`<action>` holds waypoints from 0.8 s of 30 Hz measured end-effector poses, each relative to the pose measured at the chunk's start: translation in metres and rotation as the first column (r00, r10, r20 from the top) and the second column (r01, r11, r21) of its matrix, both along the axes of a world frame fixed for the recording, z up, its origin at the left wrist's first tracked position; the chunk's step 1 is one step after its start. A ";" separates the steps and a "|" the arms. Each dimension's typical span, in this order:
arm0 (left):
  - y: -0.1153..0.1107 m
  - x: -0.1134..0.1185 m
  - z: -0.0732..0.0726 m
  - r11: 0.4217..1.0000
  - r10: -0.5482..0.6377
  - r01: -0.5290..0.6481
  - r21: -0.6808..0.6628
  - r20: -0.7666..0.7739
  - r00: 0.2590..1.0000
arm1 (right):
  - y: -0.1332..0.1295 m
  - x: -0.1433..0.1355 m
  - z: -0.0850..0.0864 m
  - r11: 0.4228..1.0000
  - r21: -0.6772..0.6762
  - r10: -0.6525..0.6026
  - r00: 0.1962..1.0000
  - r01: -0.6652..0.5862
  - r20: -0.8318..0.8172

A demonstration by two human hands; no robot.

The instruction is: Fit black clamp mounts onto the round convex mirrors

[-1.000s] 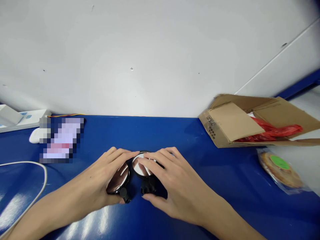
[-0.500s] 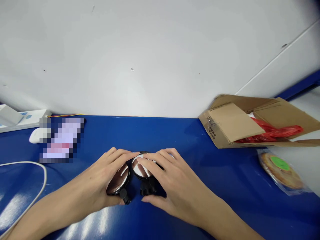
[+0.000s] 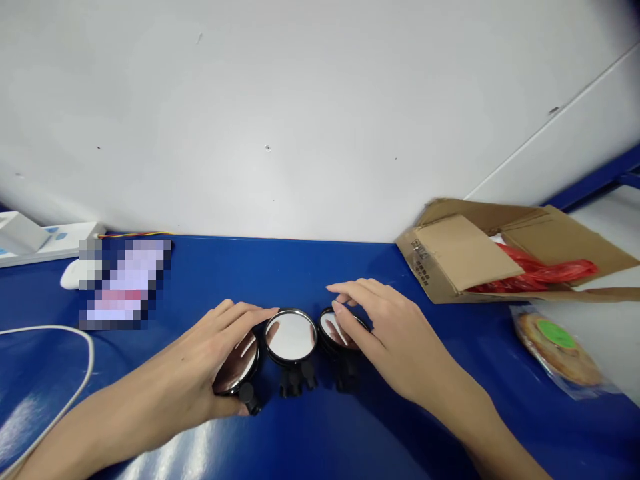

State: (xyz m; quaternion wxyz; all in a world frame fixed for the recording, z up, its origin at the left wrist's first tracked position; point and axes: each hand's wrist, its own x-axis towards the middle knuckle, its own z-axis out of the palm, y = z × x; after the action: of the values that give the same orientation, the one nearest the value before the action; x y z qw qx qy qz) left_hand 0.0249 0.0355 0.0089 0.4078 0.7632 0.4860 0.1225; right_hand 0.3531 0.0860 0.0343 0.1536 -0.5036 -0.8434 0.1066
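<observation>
Three round black-framed mirrors with black mounts stand close together in a row on the blue table. My left hand (image 3: pixel 203 363) is closed around the left mirror (image 3: pixel 239 363), its thumb by the mount at the bottom and its forefinger reaching the rim of the middle mirror (image 3: pixel 291 335). Fully uncovered, the middle mirror faces up, its mount toward me. Over the right mirror (image 3: pixel 336 329) is my right hand (image 3: pixel 387 327), fingers stretched out and holding nothing; they hide part of that mirror, and I cannot tell whether they touch it.
A phone (image 3: pixel 131 280), blurred out, lies at the left beside a white mouse-like object (image 3: pixel 77 273) and a power strip (image 3: pixel 75 233). A white cable (image 3: pixel 90 363) curves at left. An open cardboard box (image 3: pixel 465 253) holding a red bag (image 3: pixel 555 272) and a wrapped round pastry (image 3: pixel 565 350) are right.
My right hand has moved right, off the middle mirror, uncovering it and the right mirror. My left hand keeps its hold on the left mirror. The view has shifted slightly.
</observation>
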 end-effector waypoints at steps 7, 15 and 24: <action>-0.001 -0.001 -0.001 1.000 0.018 -0.018 -0.003 -0.002 1.000 | 0.000 -0.001 -0.008 0.992 -0.061 -0.106 0.993 0.110 0.060; 0.000 -0.003 -0.006 0.999 0.018 -0.017 0.045 -0.016 1.000 | 0.001 -0.008 0.000 0.975 -0.147 -0.153 0.982 0.169 0.114; 0.001 -0.005 -0.005 0.997 0.011 -0.009 0.079 -0.013 1.000 | -0.002 -0.010 0.002 0.976 -0.137 -0.157 0.982 0.171 0.109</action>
State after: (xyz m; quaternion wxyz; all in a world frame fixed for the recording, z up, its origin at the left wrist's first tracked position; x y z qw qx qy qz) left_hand 0.0198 0.0362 0.0036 0.3736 0.7770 0.4874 0.1384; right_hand 0.3432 0.0836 0.0360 0.0835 -0.5861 -0.7953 0.1300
